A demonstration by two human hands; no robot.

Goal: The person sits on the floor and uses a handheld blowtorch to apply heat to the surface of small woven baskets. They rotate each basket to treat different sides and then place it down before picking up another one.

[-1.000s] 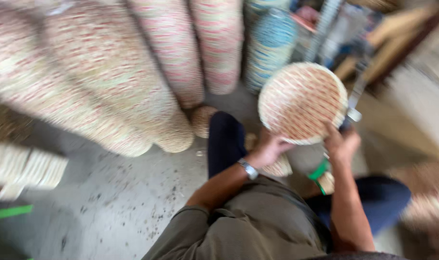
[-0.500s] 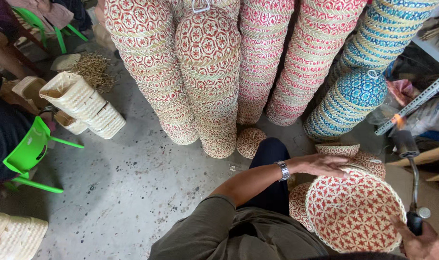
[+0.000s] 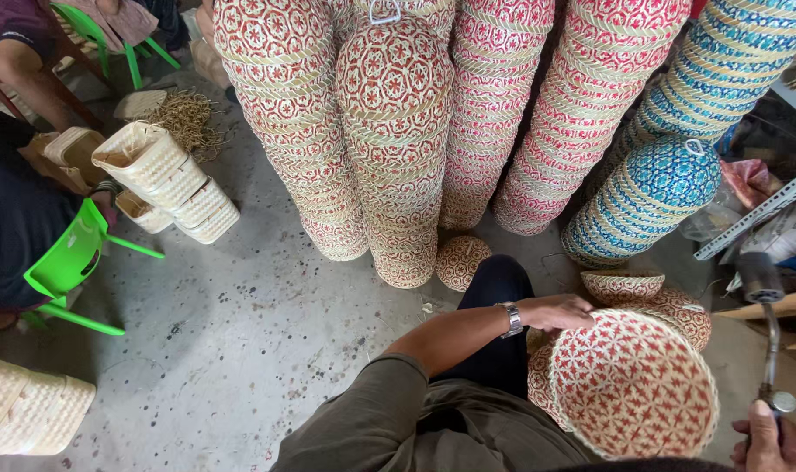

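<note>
A round woven basket with a red star pattern lies bottom-up by my lap. My left hand, with a metal watch on its wrist, rests on the basket's far rim, fingers curled over it. At the bottom right corner, my right hand grips the handle of a small gas torch, which points upward; its nozzle sits to the right of the basket, apart from it. Two similar baskets sit nested just behind the one I touch.
Tall stacks of red-patterned baskets and blue-patterned ones stand ahead on the concrete floor. One small basket lies by my knee. At left a person sits on a green chair beside pale woven boxes.
My view swung from a raised basket held up in both hands to the basket lowered by my lap. The torch flame seen half a second ago is no longer visible.
</note>
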